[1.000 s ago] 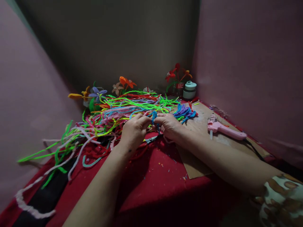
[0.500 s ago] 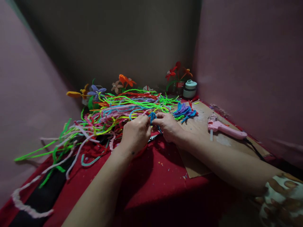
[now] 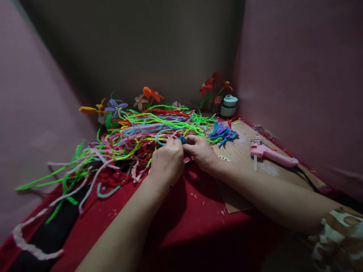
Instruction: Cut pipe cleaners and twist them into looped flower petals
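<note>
Between my two hands is a small piece of blue pipe cleaner (image 3: 182, 139), bent and mostly covered by the fingers. My left hand (image 3: 169, 158) is closed on it from the left, its back towards me. From the right, my right hand (image 3: 202, 152) pinches the same piece with thumb and forefinger. Just behind the hands lies a big heap of pipe cleaners (image 3: 159, 122) in green, pink, red, yellow and light blue. A cluster of blue and purple pipe-cleaner shapes (image 3: 222, 133) lies to the right of the hands.
A pink glue gun (image 3: 266, 153) with a glue stick lies on a brown board (image 3: 244, 181) at the right. At the back stand a lidded pot (image 3: 229, 105) and pipe-cleaner flowers (image 3: 151, 94). Red cloth (image 3: 170, 234) covers the table; pink walls flank it.
My hands have drawn closer together, the left one turning inward. Less of the blue pipe cleaner shows between the fingers now.
</note>
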`<state>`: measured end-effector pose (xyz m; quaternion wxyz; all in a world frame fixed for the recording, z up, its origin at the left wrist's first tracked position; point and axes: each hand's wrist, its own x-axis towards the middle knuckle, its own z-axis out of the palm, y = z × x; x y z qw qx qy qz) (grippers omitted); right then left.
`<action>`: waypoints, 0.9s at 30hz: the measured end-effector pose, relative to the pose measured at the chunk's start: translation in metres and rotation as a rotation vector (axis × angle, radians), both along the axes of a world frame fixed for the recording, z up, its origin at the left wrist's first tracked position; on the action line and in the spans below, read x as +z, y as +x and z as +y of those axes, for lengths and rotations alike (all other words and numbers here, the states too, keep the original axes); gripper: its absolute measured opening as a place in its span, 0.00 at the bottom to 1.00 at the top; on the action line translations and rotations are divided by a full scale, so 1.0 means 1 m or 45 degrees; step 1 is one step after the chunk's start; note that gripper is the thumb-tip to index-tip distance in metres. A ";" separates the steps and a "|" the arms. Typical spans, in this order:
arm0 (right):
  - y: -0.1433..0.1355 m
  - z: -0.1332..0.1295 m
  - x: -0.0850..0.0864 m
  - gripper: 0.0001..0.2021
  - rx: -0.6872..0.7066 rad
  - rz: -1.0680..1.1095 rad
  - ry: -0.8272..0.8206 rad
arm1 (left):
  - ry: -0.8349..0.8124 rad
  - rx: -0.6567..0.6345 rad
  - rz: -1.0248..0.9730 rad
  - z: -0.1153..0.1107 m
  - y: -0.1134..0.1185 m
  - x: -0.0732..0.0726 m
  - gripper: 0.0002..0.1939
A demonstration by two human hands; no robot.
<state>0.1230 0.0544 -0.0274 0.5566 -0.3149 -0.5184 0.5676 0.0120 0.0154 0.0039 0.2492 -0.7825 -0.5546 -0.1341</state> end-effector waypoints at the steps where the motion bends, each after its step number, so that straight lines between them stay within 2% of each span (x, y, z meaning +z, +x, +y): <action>1: 0.000 0.001 0.000 0.02 -0.001 0.037 -0.039 | -0.008 -0.055 -0.017 0.001 -0.001 -0.001 0.06; 5: 0.002 0.006 0.004 0.03 0.018 0.193 -0.192 | -0.053 -0.392 -0.236 0.011 -0.008 -0.001 0.06; 7: 0.004 0.008 0.006 0.05 0.036 0.240 -0.196 | -0.036 -0.498 -0.502 0.016 -0.011 0.001 0.07; 9: 0.006 0.010 0.007 0.06 0.038 0.255 -0.184 | -0.101 -0.515 -0.894 0.021 -0.015 0.004 0.08; 11: 0.007 0.011 0.007 0.06 0.048 0.265 -0.180 | -0.328 -0.466 -1.341 0.024 -0.018 0.005 0.14; 14: 0.007 0.010 0.008 0.06 0.101 0.281 -0.173 | -0.838 -0.408 -1.870 0.028 -0.021 0.006 0.20; 16: 0.007 0.008 0.008 0.07 0.123 0.275 -0.160 | -1.096 -0.424 -2.054 0.028 -0.022 0.006 0.19; 18: 0.007 0.007 0.009 0.06 0.118 0.244 -0.147 | -1.178 -0.420 -2.129 0.026 -0.020 0.007 0.17; 21: 0.006 0.004 0.009 0.06 0.118 0.198 -0.112 | -1.047 -0.345 -2.110 0.020 -0.012 0.010 0.16; 24: 0.006 0.003 0.010 0.07 0.111 0.189 -0.091 | -0.755 -0.302 -1.946 0.015 -0.007 0.010 0.15; 27: 0.005 0.003 0.013 0.07 0.075 0.199 -0.139 | -0.422 -0.314 -1.680 0.015 -0.007 0.002 0.12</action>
